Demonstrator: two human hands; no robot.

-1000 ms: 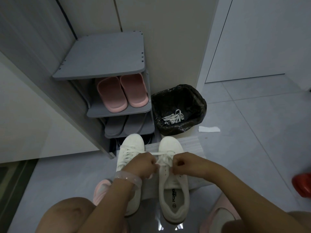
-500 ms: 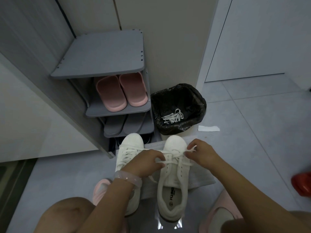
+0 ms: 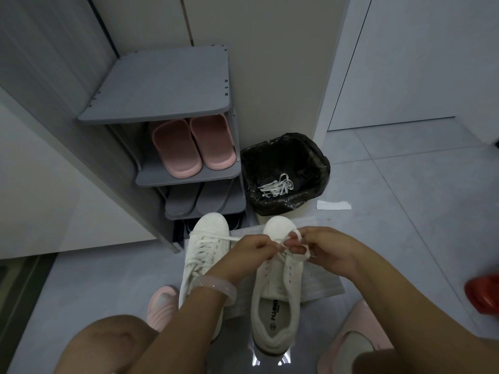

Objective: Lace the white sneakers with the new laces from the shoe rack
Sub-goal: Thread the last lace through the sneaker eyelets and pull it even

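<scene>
Pinching lace (image 3: pixel 297 248) | left hand (image 3: pixel 252 248), right hand (image 3: pixel 328 248) both grip it | above right sneaker (image 3: pixel 278 287)

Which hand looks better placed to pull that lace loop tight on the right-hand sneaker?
Probably the right hand: its fingers already hold the lace loop. The left hand pinches the lace beside it.

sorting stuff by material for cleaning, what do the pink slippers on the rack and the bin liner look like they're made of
Pink slippers: probably moulded foam or rubber, matte, judging by the thick one-piece shape with rounded edges and no seams.
Bin liner: thin black plastic film, glossy, judging by fine crinkles that catch the light and its edge folded over the bin's rim.
</scene>
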